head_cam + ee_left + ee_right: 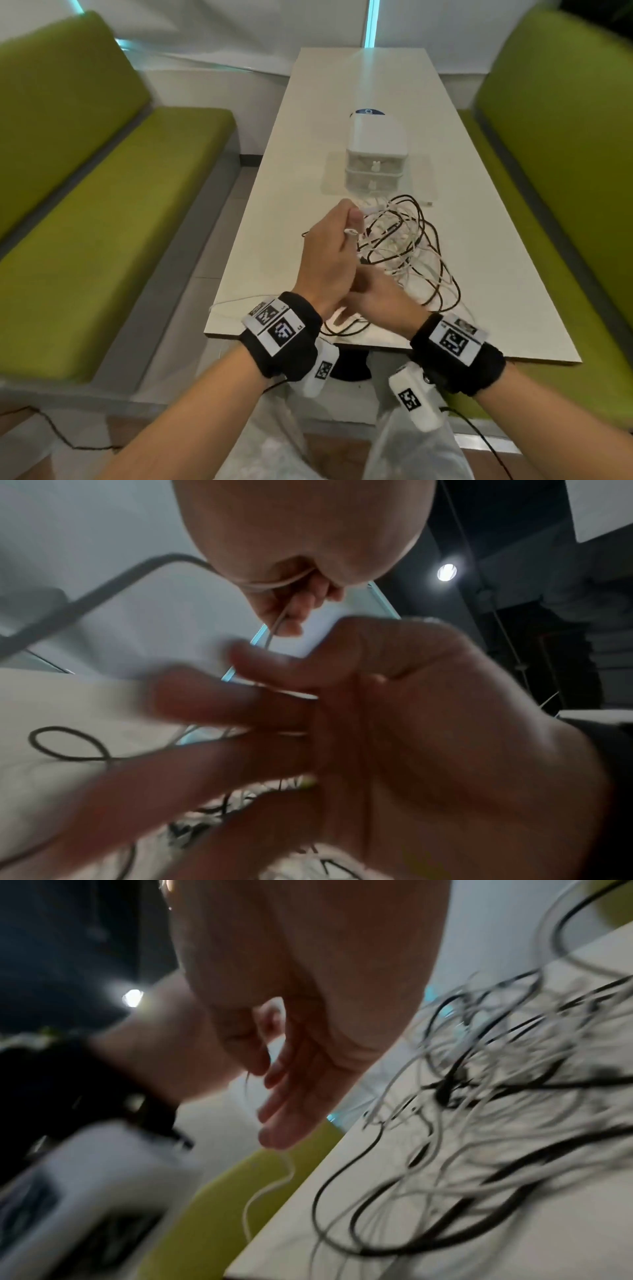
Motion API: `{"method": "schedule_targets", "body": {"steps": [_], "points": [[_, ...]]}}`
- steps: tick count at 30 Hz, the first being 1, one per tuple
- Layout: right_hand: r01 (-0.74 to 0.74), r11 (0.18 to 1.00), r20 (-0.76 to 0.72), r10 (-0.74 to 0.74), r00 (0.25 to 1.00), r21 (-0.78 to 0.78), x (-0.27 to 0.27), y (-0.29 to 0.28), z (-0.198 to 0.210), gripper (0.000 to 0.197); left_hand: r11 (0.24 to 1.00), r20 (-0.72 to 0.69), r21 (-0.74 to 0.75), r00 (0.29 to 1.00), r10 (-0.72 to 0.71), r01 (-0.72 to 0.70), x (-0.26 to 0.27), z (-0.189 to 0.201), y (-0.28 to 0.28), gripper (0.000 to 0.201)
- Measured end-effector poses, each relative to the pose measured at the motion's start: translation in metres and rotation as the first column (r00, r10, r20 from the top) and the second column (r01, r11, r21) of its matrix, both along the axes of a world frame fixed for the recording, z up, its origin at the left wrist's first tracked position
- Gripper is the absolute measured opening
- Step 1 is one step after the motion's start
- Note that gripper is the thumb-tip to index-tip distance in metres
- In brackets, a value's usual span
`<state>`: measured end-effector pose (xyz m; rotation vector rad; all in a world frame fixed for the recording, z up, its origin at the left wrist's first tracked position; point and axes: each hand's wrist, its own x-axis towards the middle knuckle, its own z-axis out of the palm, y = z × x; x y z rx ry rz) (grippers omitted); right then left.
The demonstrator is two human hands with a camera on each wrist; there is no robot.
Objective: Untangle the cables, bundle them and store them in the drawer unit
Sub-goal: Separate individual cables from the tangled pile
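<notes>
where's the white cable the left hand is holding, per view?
Head: white cable pinched in the left hand, centre, just in front of the drawer unit.
Left wrist: top centre, looped through the fingers.
Right wrist: left of centre, hanging off the table edge.
Shared landmark: the cable tangle on the table.
</notes>
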<state>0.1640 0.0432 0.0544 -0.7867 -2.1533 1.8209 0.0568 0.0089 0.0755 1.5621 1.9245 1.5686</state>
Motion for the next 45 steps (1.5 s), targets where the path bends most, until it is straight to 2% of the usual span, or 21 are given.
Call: {"method": "schedule_targets", "body": {"steps": [2, 3, 4, 6, 7, 9, 10, 13, 16, 18, 20, 27, 31, 36, 38, 41, 43, 45], "points": [[-0.192, 0.97, 0.05, 0.186, 0.981, 0.149, -0.018, -0.017, -0.01, 0.039, 1.0, 0.04, 0.003, 0.999, -0.023, 0.023, 0.002, 0.004, 0.001, 0.031], [-0.241, 0.943, 0.05, 0.235, 0.971, 0.228, -0.028, -0.022, -0.016, 0.045, 1.0, 0.055, 0.005, 0.998, -0.023, 0.023, 0.002, 0.005, 0.001, 0.032], [-0.257, 0.926, 0.067, 0.248, 0.966, 0.275, -0.039, -0.024, -0.024, 0.04, 1.0, 0.064, 0.01, 0.998, -0.02, 0.02, 0.001, 0.005, 0.0, 0.031], [-0.289, 0.92, 0.212, 0.237, 0.948, 0.266, -0.053, -0.023, -0.033, 0.022, 1.0, 0.082, 0.017, 0.997, -0.016, 0.015, -0.004, 0.004, -0.002, 0.026], [-0.272, 0.933, 0.281, 0.202, 0.938, 0.238, -0.054, -0.023, -0.03, 0.023, 1.0, 0.093, 0.014, 0.996, -0.015, 0.014, -0.007, 0.004, -0.004, 0.026], [-0.337, 0.901, 0.336, 0.239, 0.911, 0.273, -0.051, -0.02, -0.029, 0.026, 1.0, 0.102, 0.009, 0.995, -0.015, 0.015, -0.013, 0.006, -0.007, 0.026], [-0.334, 0.912, 0.332, 0.246, 0.911, 0.239, -0.047, -0.017, -0.029, 0.028, 1.0, 0.103, 0.014, 0.994, -0.019, 0.018, -0.016, 0.007, -0.009, 0.027], [-0.273, 0.959, 0.199, 0.254, 0.947, 0.079, -0.03, -0.003, -0.038, 0.03, 1.0, 0.078, 0.014, 0.997, -0.012, 0.011, -0.024, 0.011, -0.01, 0.032], [-0.263, 0.962, 0.127, 0.271, 0.954, -0.08, -0.014, 0.005, -0.042, 0.014, 1.0, 0.078, 0.017, 0.997, -0.003, 0.002, -0.03, 0.013, -0.011, 0.031], [-0.254, 0.952, 0.089, 0.272, 0.958, -0.173, -0.005, 0.011, -0.042, 0.016, 1.0, 0.082, 0.017, 0.997, -0.006, 0.004, -0.033, 0.015, -0.014, 0.033], [-0.248, 0.95, 0.11, 0.272, 0.956, -0.189, 0.003, 0.017, -0.042, 0.016, 1.0, 0.09, 0.005, 0.996, -0.009, 0.008, -0.035, 0.017, -0.017, 0.035], [-0.251, 0.965, 0.275, 0.262, 0.925, -0.075, 0.028, 0.029, -0.032, 0.012, 0.999, 0.149, -0.012, 0.988, -0.029, 0.031, -0.031, 0.022, -0.023, 0.036], [-0.187, 0.982, 0.32, 0.165, 0.933, 0.037, 0.03, 0.034, -0.032, 0.013, 0.997, 0.182, -0.029, 0.981, -0.065, 0.071, -0.023, 0.02, -0.02, 0.033], [-0.307, 0.927, 0.436, 0.19, 0.879, 0.215, 0.032, 0.037, -0.032, 0.014, 0.985, 0.298, -0.055, 0.944, -0.138, 0.162, -0.021, 0.015, -0.023, 0.033], [-0.256, 0.92, 0.403, 0.123, 0.907, 0.295, 0.03, 0.041, -0.03, 0.013, 0.982, 0.304, -0.076, 0.942, -0.142, 0.172, -0.022, 0.01, -0.025, 0.034], [-0.058, 0.938, 0.27, -0.039, 0.962, 0.341, 0.022, 0.047, -0.027, 0.016, 0.984, 0.305, -0.096, 0.945, -0.116, 0.152, -0.022, 0.006, -0.028, 0.043], [0.05, 0.911, 0.199, -0.143, 0.969, 0.409, 0.014, 0.047, -0.024, 0.016, 0.984, 0.279, -0.112, 0.955, -0.099, 0.135, -0.023, 0.004, -0.028, 0.053], [0.053, 0.886, 0.117, -0.12, 0.986, 0.461, 0.004, 0.043, -0.023, 0.024, 0.987, 0.265, -0.115, 0.961, -0.078, 0.112, -0.027, 0.001, -0.026, 0.046]]}}
